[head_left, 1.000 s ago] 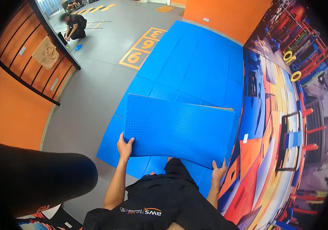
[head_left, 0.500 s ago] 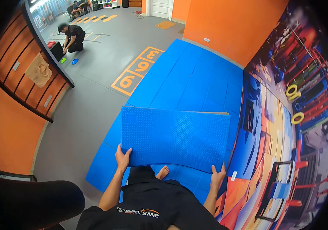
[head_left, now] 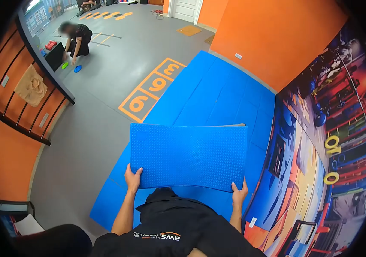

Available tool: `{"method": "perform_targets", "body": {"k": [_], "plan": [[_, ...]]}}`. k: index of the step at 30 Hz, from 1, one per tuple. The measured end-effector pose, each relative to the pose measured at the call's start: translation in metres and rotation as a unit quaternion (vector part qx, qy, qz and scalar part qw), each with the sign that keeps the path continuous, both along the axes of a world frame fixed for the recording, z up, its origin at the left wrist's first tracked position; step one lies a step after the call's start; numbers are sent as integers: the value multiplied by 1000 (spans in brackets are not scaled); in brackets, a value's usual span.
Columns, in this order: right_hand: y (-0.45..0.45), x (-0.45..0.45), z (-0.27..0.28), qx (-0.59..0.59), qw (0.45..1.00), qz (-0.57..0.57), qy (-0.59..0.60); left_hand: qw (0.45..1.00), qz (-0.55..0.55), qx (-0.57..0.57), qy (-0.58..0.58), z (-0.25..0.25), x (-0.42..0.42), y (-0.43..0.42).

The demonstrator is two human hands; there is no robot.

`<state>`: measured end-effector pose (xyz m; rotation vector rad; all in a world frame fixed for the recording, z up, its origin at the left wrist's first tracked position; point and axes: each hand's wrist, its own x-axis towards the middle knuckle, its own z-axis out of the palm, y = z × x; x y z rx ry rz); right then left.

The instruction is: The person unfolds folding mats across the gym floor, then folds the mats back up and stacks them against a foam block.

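A blue textured foam mat (head_left: 187, 156), rectangular and studded with small bumps, is held up in front of my body. Its middle sags a little between the two ends, and a thin greyish edge at the far right suggests more than one layer. My left hand (head_left: 132, 177) grips the near left corner, thumb on top and fingers underneath. At the near right corner my right hand (head_left: 239, 192) holds on in the same way. The fingers beneath the mat are hidden. Below it lies a blue padded floor (head_left: 217, 94).
An orange wall (head_left: 273, 47) and a printed mural wall (head_left: 303, 150) border the padding on the right. Orange numbered squares (head_left: 152, 88) mark the grey floor. A person (head_left: 78, 40) crouches at the far left beside a blue disc cone (head_left: 78, 68) and a green one (head_left: 65, 65).
The mat has shifted slightly left with both my hands still on it. My view has turned a little, and my bare foot is now out of sight. The crouching person's arms have moved.
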<state>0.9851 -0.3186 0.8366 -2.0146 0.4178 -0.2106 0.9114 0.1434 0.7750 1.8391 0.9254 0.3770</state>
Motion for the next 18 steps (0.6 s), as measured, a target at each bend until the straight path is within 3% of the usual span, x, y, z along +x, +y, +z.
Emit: {"method": "perform_targets", "body": {"k": [3, 7, 10, 18], "plan": [[46, 88, 4, 21, 1000, 12, -7, 1000, 9, -3, -30, 6, 84, 54], [79, 142, 6, -9, 1000, 7, -15, 1000, 11, -10, -26, 14, 144, 83], [99, 172, 15, 37, 999, -10, 11, 999, 2, -15, -28, 15, 186, 97], [136, 312, -42, 53, 998, -22, 25, 1000, 2, 6, -28, 9, 309, 130]]}}
